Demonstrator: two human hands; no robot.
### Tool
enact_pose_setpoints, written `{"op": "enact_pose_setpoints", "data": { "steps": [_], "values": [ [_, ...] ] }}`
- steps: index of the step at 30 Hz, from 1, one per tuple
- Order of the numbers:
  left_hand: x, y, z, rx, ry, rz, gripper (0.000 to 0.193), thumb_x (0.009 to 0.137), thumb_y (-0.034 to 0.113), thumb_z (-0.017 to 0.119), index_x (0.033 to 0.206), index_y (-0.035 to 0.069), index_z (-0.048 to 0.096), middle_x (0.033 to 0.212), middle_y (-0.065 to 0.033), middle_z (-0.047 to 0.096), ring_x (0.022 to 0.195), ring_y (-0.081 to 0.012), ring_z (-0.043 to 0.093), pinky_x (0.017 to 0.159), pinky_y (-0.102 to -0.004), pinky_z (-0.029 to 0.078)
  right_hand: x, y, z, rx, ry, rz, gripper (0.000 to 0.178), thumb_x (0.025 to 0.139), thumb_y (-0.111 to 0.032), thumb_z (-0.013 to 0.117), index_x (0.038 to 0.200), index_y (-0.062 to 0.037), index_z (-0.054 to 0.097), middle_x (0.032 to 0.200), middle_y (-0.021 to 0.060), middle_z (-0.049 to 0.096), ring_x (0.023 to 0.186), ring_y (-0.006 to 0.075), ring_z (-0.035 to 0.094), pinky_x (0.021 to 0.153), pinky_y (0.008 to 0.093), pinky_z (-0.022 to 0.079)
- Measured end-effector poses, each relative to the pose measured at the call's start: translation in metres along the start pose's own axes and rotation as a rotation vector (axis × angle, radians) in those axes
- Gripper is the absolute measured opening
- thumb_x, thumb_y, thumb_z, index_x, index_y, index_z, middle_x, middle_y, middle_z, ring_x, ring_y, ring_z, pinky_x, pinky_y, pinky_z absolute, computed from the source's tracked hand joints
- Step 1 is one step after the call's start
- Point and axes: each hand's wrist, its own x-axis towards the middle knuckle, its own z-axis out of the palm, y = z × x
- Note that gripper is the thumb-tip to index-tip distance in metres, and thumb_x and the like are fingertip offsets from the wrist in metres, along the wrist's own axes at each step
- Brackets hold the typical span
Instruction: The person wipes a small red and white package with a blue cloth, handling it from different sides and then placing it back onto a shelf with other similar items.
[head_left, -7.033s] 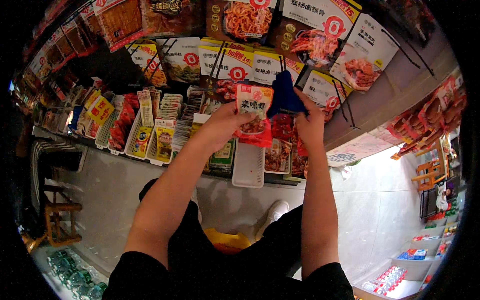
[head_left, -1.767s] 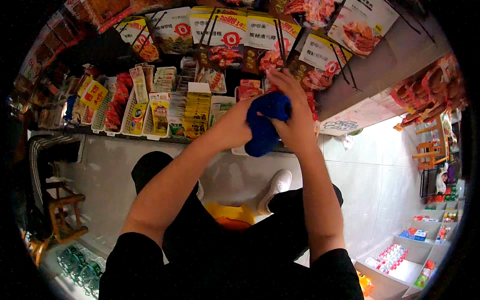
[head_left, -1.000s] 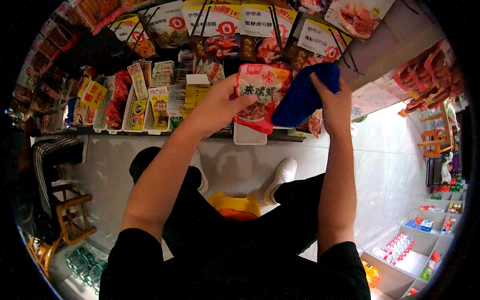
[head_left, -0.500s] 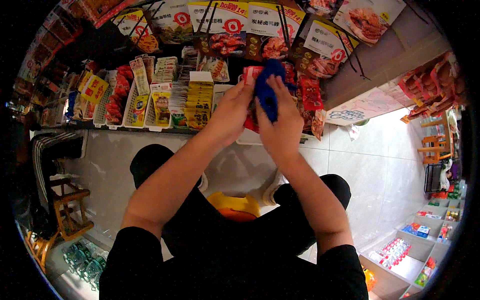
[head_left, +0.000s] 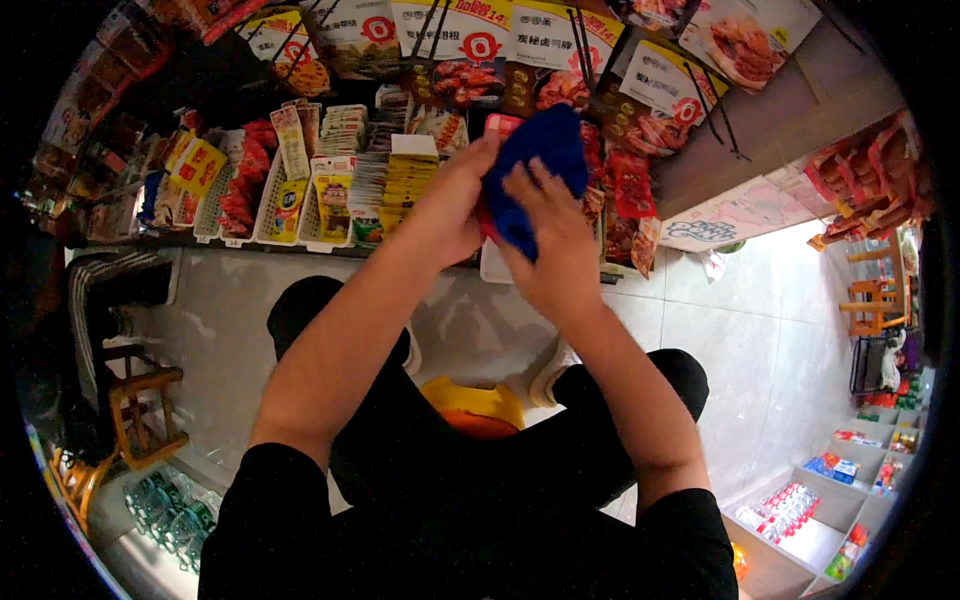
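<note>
A blue cloth (head_left: 545, 145) lies spread over a red flat-looking thing (head_left: 502, 123), mostly hidden, so I cannot tell its kind. My left hand (head_left: 452, 208) grips that red thing by its left side, thumb up along the edge. My right hand (head_left: 556, 232) presses the cloth against it, fingers bent on the fabric. Both hands are raised in front of the snack display. Just left of them, yellow sachets (head_left: 408, 185) stand packed in a row. Below the hands shows the edge of a white basket (head_left: 494, 264).
White baskets (head_left: 262, 225) of packaged snacks line the shelf to the left. Red packets (head_left: 632, 185) hang at the right, beside a pale printed box (head_left: 735, 215). Between my knees is a yellow-orange stool (head_left: 474, 402). A wooden stool (head_left: 145, 415) and bottled water (head_left: 170, 515) stand at left.
The blue cloth has spread wider and shifted over the red thing, covering more of it. My right hand has moved slightly across with it. My left hand keeps its grip.
</note>
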Motion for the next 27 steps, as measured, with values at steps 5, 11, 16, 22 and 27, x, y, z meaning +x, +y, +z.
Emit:
{"op": "enact_pose_setpoints", "data": {
  "steps": [5,11,16,22,27],
  "values": [
    [-0.001,0.011,0.001,0.184,-0.017,0.081,0.038,0.094,0.04,0.039,0.114,0.01,0.051,0.106,-0.0048,0.059,0.094,-0.017,0.057,0.081,-0.0345,0.048,-0.007,-0.01,-0.002,0.053,-0.133,-0.116,0.057,0.065,-0.008,0.065,0.12,-0.0051,0.049,0.125,0.0111,0.049,0.122,0.0294,0.04,0.104,0.0454,0.028],
    [-0.005,-0.005,0.013,0.016,-0.044,-0.037,0.04,0.093,0.042,0.04,0.119,0.012,0.046,0.116,-0.0051,0.053,0.103,-0.0194,0.053,0.086,-0.0385,0.046,0.005,0.006,-0.003,-0.051,-0.03,-0.011,0.071,0.06,-0.011,0.072,0.125,-0.0062,0.044,0.132,0.0095,0.044,0.125,0.0285,0.036,0.105,0.045,0.026],
    [-0.001,-0.006,0.004,-0.036,-0.022,-0.065,0.039,0.093,0.04,0.04,0.118,0.011,0.046,0.114,-0.0067,0.054,0.102,-0.0199,0.055,0.085,-0.0387,0.047,0.004,0.003,0.004,0.075,0.001,0.091,0.069,0.06,-0.012,0.072,0.123,-0.0061,0.046,0.131,0.0091,0.044,0.126,0.0294,0.035,0.106,0.0452,0.026],
    [0.0,0.01,-0.003,0.077,0.066,-0.111,0.037,0.094,0.038,0.038,0.116,0.009,0.047,0.104,-0.009,0.059,0.093,-0.0206,0.06,0.081,-0.0388,0.05,-0.001,-0.008,-0.004,0.087,-0.162,-0.052,0.037,0.073,-0.016,0.065,0.106,-0.0012,0.057,0.111,0.0157,0.057,0.107,0.0306,0.053,0.095,0.0405,0.038],
    [-0.009,0.018,0.009,0.108,0.063,0.045,0.042,0.092,0.041,0.04,0.118,0.008,0.046,0.107,-0.0086,0.059,0.096,-0.0207,0.059,0.084,-0.0386,0.048,0.015,-0.015,-0.044,0.409,-0.032,0.825,0.031,0.082,-0.028,0.061,0.09,0.0021,0.061,0.08,0.0156,0.061,0.072,0.0199,0.06,0.069,0.0312,0.047]
  ]
}}
